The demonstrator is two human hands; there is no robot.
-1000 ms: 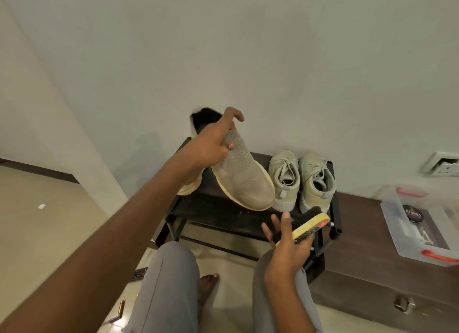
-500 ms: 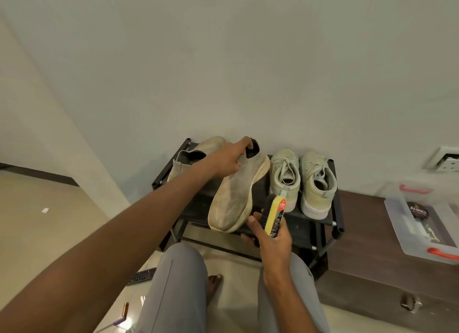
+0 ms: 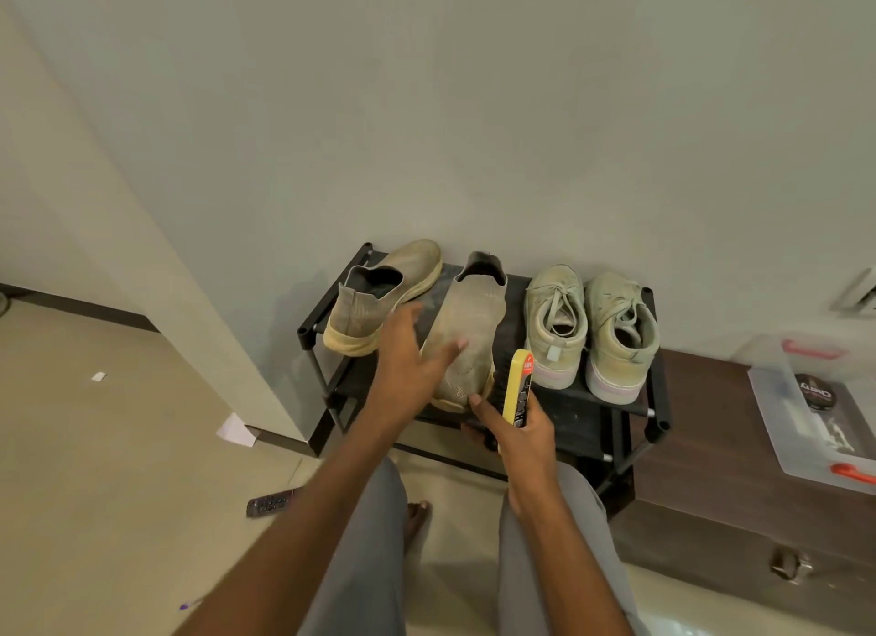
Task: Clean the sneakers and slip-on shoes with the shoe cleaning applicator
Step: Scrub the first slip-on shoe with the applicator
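A: Head view, only one on offer. Four shoes up on the black shoe rack [image 3: 616, 401] at centre frame: two slip-on shoes to the left, the sneakers [image 3: 590, 322] paired to the right, heels toward the camera.

B: And the slip-ons?

A: Left slip-on shoe [image 3: 379, 299] angled, toe toward the wall. Right slip-on shoe [image 3: 467, 332] turned the other way, toe at the near edge of the rack, collar at the back.

B: Hands?

A: Left hand [image 3: 410, 360] spread over the gap between the two slip-ons, fingers straight and apart, fingertips reaching across the near shoe's toe area; holding nothing, and touching or just hovering hard to say through the blur. Forearm running in long from lower left of frame. Right hand [image 3: 519, 434] just below centre, grip wrapped round the shoe cleaning applicator [image 3: 517, 386], yellow body upright, thumb up along its left side beside the shoe's toe.

B: Step in hand, then?

A: Likely moving on to a next shoe. Best done by taking one firmly by the heel or collar with the free hand, lifting clear of the rack, then tipping the applicator head onto the upper and working in short overlapping strokes, light pressure on the knit.

B: Else around?

A: Clear plastic box [image 3: 815, 412] on a dark cabinet at right; remote control [image 3: 270, 503] on the floor at lower left.
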